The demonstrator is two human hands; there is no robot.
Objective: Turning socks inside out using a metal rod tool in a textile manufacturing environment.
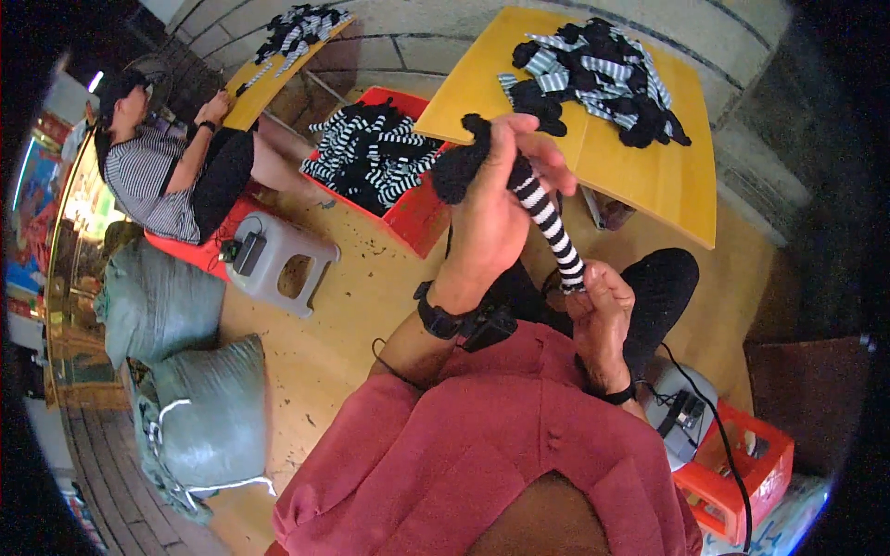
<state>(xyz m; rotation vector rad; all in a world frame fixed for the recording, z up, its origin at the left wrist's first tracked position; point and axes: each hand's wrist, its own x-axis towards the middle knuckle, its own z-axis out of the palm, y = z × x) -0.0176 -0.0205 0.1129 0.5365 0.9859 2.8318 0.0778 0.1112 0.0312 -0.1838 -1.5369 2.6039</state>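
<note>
1. The person's left hand (496, 199) is raised in front of the chest, its fingers closed around the upper part of a black-and-white striped sock (547, 222), where the black end bunches into a dark lump just left of the fingers
2. The right hand (603, 306) sits lower and nearer the body, closed in a pinch on the sock's lower end, so the striped length runs taut and slanted between the two hands
3. The sock is held in the air above the person's lap, touching no surface
4. Behind the hands stands a yellow worktop (649, 176) carrying a pile of black and striped socks (598, 74) near its far edge
5. To the left of that worktop a red crate (417, 218) on the floor is filled with more striped socks (371, 153)
6. Further left another person (162, 171) in a striped top sits at a second yellow worktop (255, 93), which also bears socks
7. A grey plastic stool (283, 259) stands beside the red crate, and two stuffed grey sacks (185, 371) lie on the floor at the left
</note>
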